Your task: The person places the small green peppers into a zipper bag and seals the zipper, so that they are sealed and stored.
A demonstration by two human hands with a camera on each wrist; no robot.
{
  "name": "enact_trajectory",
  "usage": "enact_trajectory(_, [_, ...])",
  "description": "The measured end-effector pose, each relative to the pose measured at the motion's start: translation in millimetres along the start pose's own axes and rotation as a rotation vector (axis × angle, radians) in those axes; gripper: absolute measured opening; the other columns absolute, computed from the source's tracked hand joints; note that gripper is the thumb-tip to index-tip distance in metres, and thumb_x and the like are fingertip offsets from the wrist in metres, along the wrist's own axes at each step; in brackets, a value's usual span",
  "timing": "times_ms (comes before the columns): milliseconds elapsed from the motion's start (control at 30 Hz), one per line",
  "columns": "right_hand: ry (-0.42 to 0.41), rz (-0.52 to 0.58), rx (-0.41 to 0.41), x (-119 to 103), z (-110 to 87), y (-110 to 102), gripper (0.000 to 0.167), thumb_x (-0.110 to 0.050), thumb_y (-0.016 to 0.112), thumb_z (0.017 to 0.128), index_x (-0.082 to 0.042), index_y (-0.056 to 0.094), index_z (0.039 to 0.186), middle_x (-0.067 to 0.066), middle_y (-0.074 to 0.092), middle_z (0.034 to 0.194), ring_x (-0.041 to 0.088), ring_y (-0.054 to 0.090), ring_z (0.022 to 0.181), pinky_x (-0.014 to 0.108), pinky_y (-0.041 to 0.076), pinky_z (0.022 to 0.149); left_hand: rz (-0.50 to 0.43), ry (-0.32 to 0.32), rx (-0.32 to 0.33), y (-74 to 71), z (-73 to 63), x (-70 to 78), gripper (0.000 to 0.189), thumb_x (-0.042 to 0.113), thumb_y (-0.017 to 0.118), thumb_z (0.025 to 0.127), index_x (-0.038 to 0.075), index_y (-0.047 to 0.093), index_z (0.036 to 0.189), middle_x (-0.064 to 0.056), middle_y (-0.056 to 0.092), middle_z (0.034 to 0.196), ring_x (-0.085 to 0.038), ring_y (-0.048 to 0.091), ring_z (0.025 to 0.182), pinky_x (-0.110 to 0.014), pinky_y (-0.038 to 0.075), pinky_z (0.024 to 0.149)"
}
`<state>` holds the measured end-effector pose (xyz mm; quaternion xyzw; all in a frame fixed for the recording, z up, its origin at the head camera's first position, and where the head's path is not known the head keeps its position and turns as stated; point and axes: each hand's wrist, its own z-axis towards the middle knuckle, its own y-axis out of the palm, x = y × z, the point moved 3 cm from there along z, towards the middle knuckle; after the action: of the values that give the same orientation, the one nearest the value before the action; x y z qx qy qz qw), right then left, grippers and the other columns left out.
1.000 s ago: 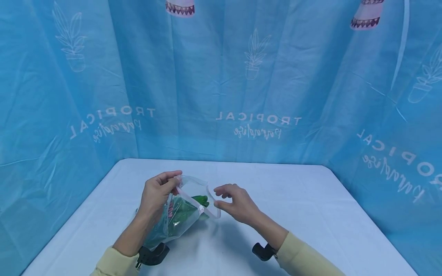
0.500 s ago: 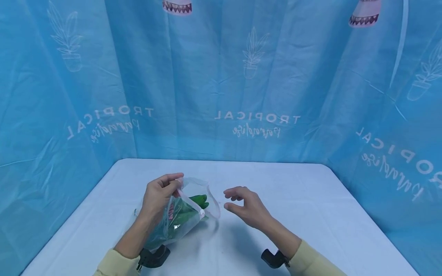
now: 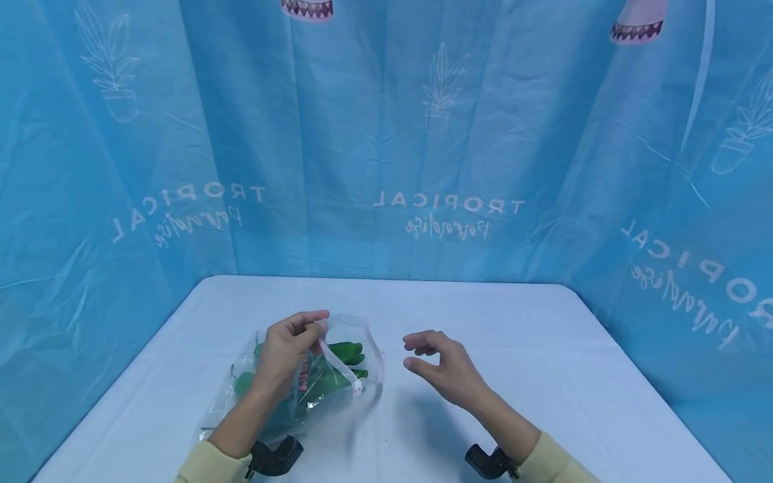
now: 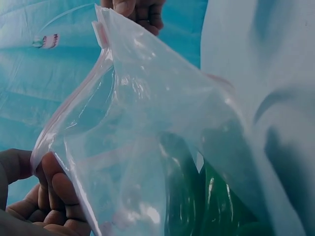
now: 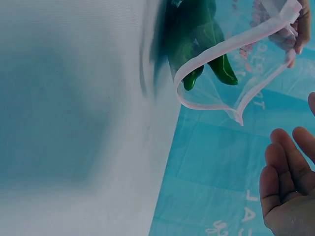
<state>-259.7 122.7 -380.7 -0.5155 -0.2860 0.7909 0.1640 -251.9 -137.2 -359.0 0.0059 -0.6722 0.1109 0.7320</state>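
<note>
A clear plastic zip bag [image 3: 362,335] holds several long green peppers [image 3: 347,353] and lies slanting on the table, its mouth gaping toward the right. My left hand [image 3: 285,352] pinches the upper rim of that mouth between thumb and fingers. A small slider [image 3: 357,388] sits on the rim's near corner. To the right of the bag, my right hand [image 3: 445,367] hovers over the table, fingers loosely bent and thumb apart, holding nothing. In the right wrist view, pepper tips [image 5: 224,71] show just inside the bag's mouth. My left forearm hides part of the bag.
White cloth covers the table [image 3: 513,349], with rounded far corners. A blue printed curtain [image 3: 386,147] hangs behind it and along both sides. A black wrist camera [image 3: 274,456] sits on my left wrist, another camera [image 3: 488,461] on my right.
My right hand has drawn away from the bag's rim to the right. My left hand has shifted slightly right and down with the rim, and more peppers show at the bag's left.
</note>
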Motion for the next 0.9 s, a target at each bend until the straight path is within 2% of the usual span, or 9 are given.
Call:
enact_trajectory(133, [0.035, 0.025, -0.006, 4, -1.8, 0, 0.033, -0.031, 0.071, 0.082, -0.023, 0.064, 0.113, -0.01, 0.066, 0.105, 0.011, 0.06, 0.1, 0.033, 0.05, 0.085, 0.029, -0.024, 0.006, 4.2, -0.7, -6.0, 0.029, 0.02, 0.06, 0.09, 0.01, 0.065, 0.117, 0.0, 0.059, 0.08, -0.013, 0.056, 0.067, -0.024, 0.041, 0.048])
enact_trajectory(433, [0.072, 0.041, 0.001, 11, -7.6, 0, 0.031, -0.031, 0.072, 0.082, -0.025, 0.065, 0.11, -0.011, 0.066, 0.103, 0.01, 0.059, 0.098, 0.027, 0.05, 0.081, -0.004, -0.002, -0.034, 13.7, -2.6, -14.6, 0.027, 0.016, 0.062, 0.089, 0.006, 0.065, 0.114, 0.0, 0.058, 0.072, -0.012, 0.054, 0.06, -0.022, 0.034, 0.041])
enact_trajectory(600, [0.099, 0.061, -0.007, 16, -9.7, 1, 0.03, -0.035, 0.072, 0.081, -0.028, 0.064, 0.109, -0.011, 0.066, 0.103, 0.01, 0.058, 0.097, 0.024, 0.05, 0.079, 0.016, 0.017, -0.043, 19.4, -4.8, -19.0, 0.027, 0.015, 0.063, 0.088, 0.006, 0.066, 0.113, -0.002, 0.058, 0.075, -0.013, 0.056, 0.063, -0.022, 0.047, 0.054])
enact_trajectory(767, [0.123, 0.096, -0.03, 19, -12.1, 2, 0.033, -0.039, 0.071, 0.08, -0.026, 0.064, 0.11, -0.008, 0.067, 0.103, 0.012, 0.059, 0.095, 0.026, 0.051, 0.078, 0.057, 0.029, -0.052, 26.0, -6.8, -25.1, 0.027, 0.015, 0.063, 0.087, 0.007, 0.067, 0.113, -0.005, 0.061, 0.079, -0.012, 0.057, 0.066, -0.024, 0.051, 0.06])
enact_trajectory(900, [0.126, 0.127, -0.064, 20, -13.8, 3, 0.037, -0.043, 0.07, 0.08, -0.023, 0.064, 0.111, 0.001, 0.067, 0.106, 0.014, 0.06, 0.094, 0.025, 0.051, 0.077, 0.037, 0.042, -0.079, 30.9, -8.4, -28.8, 0.027, 0.012, 0.064, 0.087, 0.005, 0.066, 0.113, -0.006, 0.061, 0.08, -0.01, 0.056, 0.064, -0.026, 0.053, 0.061])
